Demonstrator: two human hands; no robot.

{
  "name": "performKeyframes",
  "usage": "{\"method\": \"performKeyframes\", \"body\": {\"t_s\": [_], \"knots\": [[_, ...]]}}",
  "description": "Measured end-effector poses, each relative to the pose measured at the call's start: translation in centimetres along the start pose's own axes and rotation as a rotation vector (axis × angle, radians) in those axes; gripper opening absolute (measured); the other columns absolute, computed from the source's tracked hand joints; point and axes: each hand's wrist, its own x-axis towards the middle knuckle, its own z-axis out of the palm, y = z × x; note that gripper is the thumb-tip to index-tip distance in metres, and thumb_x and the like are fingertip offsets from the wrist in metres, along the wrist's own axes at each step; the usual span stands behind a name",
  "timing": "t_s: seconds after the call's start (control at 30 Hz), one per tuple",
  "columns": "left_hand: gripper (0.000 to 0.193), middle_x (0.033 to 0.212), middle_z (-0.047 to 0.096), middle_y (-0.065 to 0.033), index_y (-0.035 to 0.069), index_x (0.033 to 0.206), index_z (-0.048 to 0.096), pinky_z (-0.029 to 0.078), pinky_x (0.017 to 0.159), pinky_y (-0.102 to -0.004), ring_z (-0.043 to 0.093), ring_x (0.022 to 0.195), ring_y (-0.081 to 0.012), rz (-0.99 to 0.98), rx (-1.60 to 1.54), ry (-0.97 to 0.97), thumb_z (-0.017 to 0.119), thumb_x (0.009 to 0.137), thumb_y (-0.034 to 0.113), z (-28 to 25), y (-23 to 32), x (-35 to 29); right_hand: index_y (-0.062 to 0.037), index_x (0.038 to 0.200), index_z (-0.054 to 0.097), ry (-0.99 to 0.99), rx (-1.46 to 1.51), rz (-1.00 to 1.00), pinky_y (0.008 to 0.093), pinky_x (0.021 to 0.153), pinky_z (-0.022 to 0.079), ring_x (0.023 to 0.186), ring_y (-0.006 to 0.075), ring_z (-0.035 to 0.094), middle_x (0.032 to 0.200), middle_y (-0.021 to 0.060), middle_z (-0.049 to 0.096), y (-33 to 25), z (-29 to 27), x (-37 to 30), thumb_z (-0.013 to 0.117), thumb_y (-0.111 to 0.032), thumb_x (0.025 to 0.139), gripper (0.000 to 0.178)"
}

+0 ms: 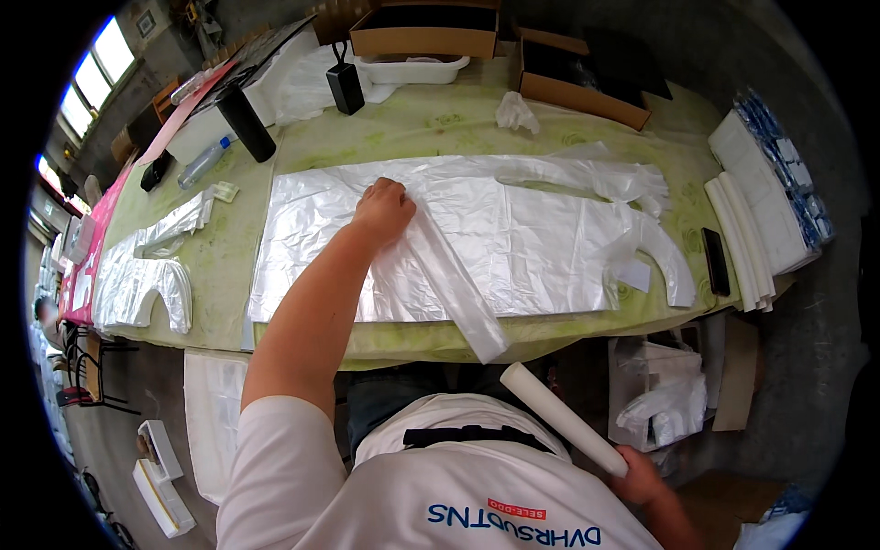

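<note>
Left hand (383, 209) on plastic strip (454, 284), grip unclear | right hand (639, 474) holding white roll (564, 417) | shirt (394, 495): blue lettering (510, 525)

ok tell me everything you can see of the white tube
The tube is long, straight and off-white, with a smooth, matt look; its material is unclear. It slants beside the shirt, far end toward the table, near end gripped in the right hand. Contact with the shirt is unclear.
</note>
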Motion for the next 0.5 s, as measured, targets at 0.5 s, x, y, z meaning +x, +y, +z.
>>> {"method": "performKeyframes", "body": {"t_s": [0.5], "knots": [[0.093,0.165,0.029,-0.0108,0.013,0.158,0.033,0.014,0.127,-0.0511,0.021,0.154,-0.0349,0.895,0.161,-0.426,0.073,0.083,0.051,-1.8,3.2,-15.4,-0.006,0.124,0.063,0.39,-0.402,-0.758,0.0462,0.083,0.051,0.095,0.0376,0.064,0.103,0.0165,0.066,-17.8,-6.2,16.7,0.082,-0.031,0.08,0.054]]}}
